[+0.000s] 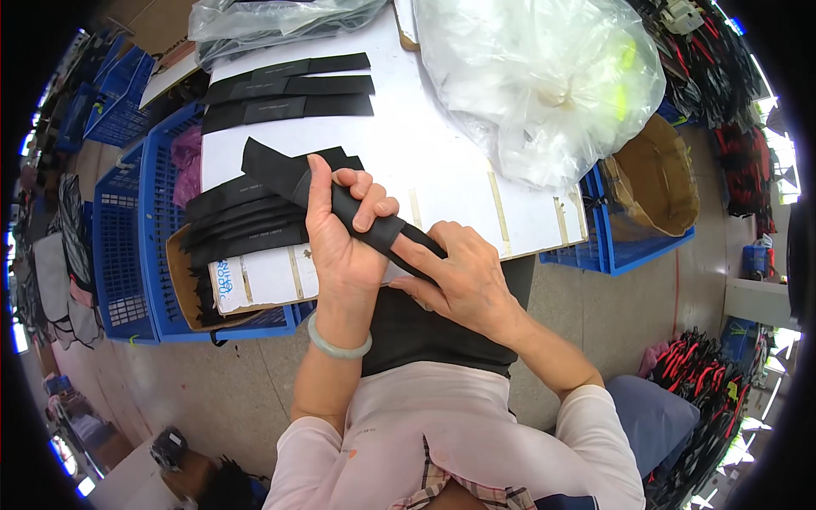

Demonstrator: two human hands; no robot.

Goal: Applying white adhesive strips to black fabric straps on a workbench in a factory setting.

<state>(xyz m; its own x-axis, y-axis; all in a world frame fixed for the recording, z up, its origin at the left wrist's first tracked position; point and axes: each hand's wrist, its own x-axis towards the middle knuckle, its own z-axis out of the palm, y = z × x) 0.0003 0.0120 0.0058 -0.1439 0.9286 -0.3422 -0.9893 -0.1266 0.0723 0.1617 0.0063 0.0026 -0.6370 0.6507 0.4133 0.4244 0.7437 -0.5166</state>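
Strap stacks (285, 85) lie on the board (442, 170), plastic bag (544, 85) right, crates (127, 238) left.

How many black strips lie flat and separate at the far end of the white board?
3, stacked one behind another near the board's far left corner: the farthest strip, the middle strip, the nearest strip. More strips overlap in a pile closer in, uncountable.

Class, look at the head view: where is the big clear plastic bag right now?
The clear plastic bag sits at the top right, on the far end of the white table, just above a brown cardboard box.
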